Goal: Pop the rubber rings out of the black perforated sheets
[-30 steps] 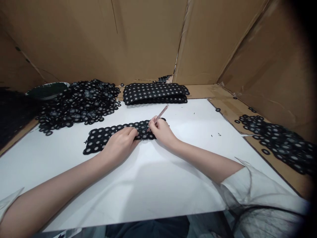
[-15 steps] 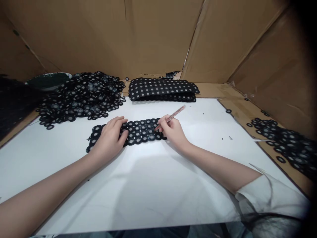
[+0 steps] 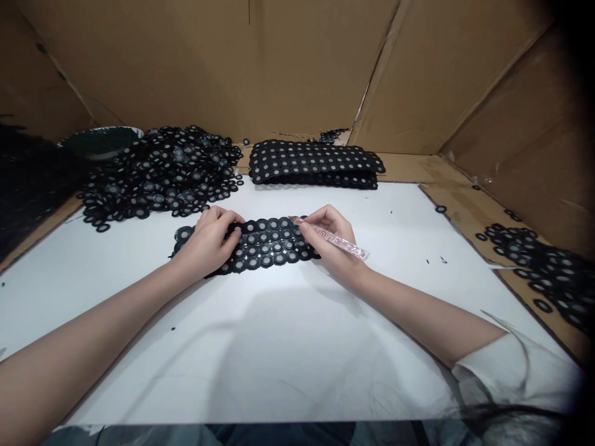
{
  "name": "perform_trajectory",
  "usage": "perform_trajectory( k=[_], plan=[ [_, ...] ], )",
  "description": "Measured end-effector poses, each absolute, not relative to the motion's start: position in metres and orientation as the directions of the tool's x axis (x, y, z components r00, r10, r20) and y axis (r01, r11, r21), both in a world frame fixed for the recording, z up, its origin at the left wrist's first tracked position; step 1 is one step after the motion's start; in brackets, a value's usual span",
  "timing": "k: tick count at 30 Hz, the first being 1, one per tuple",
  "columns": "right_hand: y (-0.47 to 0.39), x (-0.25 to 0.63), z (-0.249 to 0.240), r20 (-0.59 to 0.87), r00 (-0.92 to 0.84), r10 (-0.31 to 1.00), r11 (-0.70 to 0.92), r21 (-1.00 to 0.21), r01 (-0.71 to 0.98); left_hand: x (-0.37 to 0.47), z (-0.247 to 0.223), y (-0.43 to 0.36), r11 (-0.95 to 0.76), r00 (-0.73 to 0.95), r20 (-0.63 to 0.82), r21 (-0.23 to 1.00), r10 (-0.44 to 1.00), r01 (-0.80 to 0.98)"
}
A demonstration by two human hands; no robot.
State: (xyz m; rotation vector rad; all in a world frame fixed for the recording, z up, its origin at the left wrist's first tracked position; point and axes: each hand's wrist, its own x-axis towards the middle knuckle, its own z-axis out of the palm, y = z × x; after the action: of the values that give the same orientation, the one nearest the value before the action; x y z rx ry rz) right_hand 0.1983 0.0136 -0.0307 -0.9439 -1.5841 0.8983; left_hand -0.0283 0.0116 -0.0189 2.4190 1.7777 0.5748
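Observation:
A strip of linked black discs with pale grey centres (image 3: 266, 249) lies on the white tabletop, several rows deep. My left hand (image 3: 211, 240) grips its left part, thumb on top and fingers curled at the far edge. In my right hand (image 3: 331, 234) is a slim pen-like tool (image 3: 346, 244), pinched between thumb and fingers. Clear plastic with pinkish print seems to wrap it. Its tip points left at the strip's far right edge, and its back end slants down to the right. The right hand covers the strip's right end.
Behind the strip lies a folded black dotted panel (image 3: 316, 158). A heap of loose discs (image 3: 162, 173) stands at the back left beside a bowl (image 3: 100, 142). More discs (image 3: 543, 260) lie on cardboard at the right. Cardboard walls (image 3: 297, 68) enclose the table (image 3: 279, 353).
The tool has swung from slanting up-right to slanting down-right, its tip moving from within the strip to its far edge. My left fingers have curled in more. The view has shifted slightly.

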Motion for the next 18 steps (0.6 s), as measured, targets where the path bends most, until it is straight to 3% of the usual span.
perform_trajectory(
  k=[8,18],
  plan=[
    [0.041,0.22,-0.03,0.638,0.021,0.77,0.585,-0.718,0.376,-0.025,-0.005,0.005,-0.469,0.365,0.41,0.186,0.836,0.863],
    [0.062,0.231,-0.045,0.533,0.098,0.84,0.461,-0.797,0.39,-0.029,-0.002,0.005,-0.449,0.275,0.503,0.264,0.819,0.853]
  ],
)
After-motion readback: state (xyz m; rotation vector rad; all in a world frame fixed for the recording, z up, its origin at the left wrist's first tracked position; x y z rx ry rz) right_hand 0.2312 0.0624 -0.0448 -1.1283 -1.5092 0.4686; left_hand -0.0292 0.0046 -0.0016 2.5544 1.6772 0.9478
